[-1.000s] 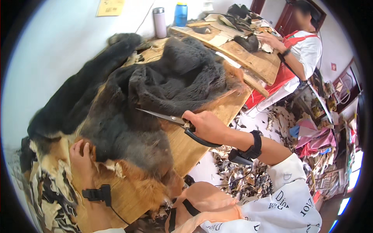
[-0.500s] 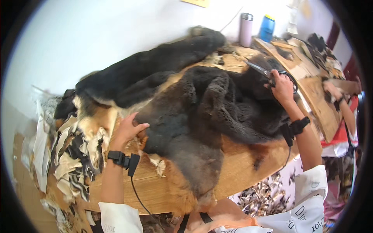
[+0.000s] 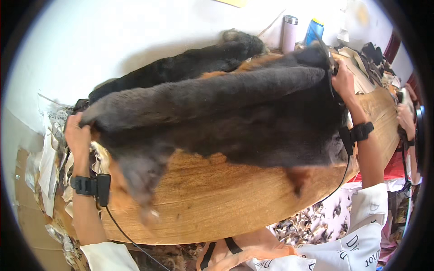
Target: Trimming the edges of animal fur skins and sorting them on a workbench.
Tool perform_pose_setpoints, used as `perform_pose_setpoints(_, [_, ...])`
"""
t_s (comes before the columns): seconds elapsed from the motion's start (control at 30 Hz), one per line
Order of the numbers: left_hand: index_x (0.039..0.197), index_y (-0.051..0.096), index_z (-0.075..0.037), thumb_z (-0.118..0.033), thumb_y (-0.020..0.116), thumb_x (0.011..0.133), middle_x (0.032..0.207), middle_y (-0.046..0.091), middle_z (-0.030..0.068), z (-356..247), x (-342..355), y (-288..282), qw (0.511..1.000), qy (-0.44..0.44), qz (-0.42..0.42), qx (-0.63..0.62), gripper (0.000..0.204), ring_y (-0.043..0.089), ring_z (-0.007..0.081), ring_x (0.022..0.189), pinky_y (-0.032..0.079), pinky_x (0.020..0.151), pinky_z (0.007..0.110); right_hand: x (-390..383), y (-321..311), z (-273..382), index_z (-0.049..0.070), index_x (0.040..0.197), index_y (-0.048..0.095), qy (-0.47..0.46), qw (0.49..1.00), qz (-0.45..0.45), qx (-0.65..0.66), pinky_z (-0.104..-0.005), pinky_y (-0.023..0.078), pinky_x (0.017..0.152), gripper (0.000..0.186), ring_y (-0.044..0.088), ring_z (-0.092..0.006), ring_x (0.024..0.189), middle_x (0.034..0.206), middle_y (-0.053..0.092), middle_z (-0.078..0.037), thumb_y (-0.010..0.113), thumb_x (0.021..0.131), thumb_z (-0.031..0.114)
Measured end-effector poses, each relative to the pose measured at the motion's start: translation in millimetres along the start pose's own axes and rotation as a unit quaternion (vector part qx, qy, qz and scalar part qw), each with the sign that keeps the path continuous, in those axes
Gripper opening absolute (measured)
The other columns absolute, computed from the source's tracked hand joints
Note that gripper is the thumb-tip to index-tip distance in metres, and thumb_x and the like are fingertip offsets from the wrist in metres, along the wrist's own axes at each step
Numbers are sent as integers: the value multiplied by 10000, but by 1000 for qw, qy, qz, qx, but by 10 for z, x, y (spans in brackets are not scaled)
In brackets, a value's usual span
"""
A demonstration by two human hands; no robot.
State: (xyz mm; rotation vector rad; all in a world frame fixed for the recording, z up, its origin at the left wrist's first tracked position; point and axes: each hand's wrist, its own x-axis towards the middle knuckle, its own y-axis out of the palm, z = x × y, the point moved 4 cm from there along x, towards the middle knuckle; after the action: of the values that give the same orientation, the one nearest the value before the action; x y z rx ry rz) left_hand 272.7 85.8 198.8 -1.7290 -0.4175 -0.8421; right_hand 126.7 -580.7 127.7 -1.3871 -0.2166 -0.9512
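Observation:
A dark brown-black fur pelt [image 3: 217,115] is stretched wide between my two hands, its upper edge raised above the wooden table. At its left end my left hand [image 3: 77,135] is closed, pinching the edge. My right hand [image 3: 343,81] is closed at the upper right corner of the pelt. The scissors [image 3: 329,61] are still in that hand, their dark handle and a blade seen edge-on; the fingers are partly hidden. Brownish leg flaps dangle from the lower edge, blurred by motion. Behind it a second black pelt [image 3: 181,67] lies along the wall.
The wooden table [image 3: 226,194] has a curved front edge. Fur scraps [image 3: 68,176] are heaped at the left. A pink flask [image 3: 290,34] and a blue bottle [image 3: 314,31] stand at the back. At the far right, a co-worker's hand [image 3: 405,118] is by another board.
My left hand has moved left and taken hold of the pelt's end. The bunched pelt has been lifted and spread out. My right hand has shifted slightly right and up, scissors turned upright.

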Motion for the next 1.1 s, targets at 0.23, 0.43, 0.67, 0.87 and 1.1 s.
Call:
perform_pose_setpoints(0.23, [883,556,10,77,472,612,866,533,121,59,-126,-565,987,47,-146,47,292,521,297,838,414,754,311,262,-629,405,46,1076,449,27,986,-167,-5,-450,430,730,383,556,-418,846,895,582,-255,576,748,195])
perform_pose_setpoints(0.43, [737,586,-63,58,545,554,796,506,51,-464,-1429,-230,974,204,101,-4,223,473,233,832,300,785,357,-219,-268,-530,49,1092,465,65,997,-47,-16,-412,408,747,367,545,-399,881,898,571,-245,522,734,109])
perform_pose_setpoints(0.67, [816,631,-111,-4,618,544,773,473,14,-742,-2291,-63,922,219,303,-106,292,466,210,777,310,700,337,-876,-404,-877,47,1112,445,143,986,50,-64,-390,411,759,404,558,-376,898,910,590,-217,556,757,205])
perform_pose_setpoints(0.87, [887,622,-108,-39,661,520,793,460,26,-635,-2441,-77,885,209,391,-141,375,462,217,771,388,639,332,-1300,-743,87,82,999,538,114,991,64,13,-372,425,661,475,575,-286,699,704,574,-150,555,773,500])
perform_pose_setpoints(1.1, [901,616,-98,-51,637,575,796,454,38,-795,-2510,-18,869,228,380,-221,330,466,221,762,440,625,313,-1832,-519,1064,93,861,541,264,887,268,268,-249,278,368,193,362,-66,393,510,443,14,605,818,271])
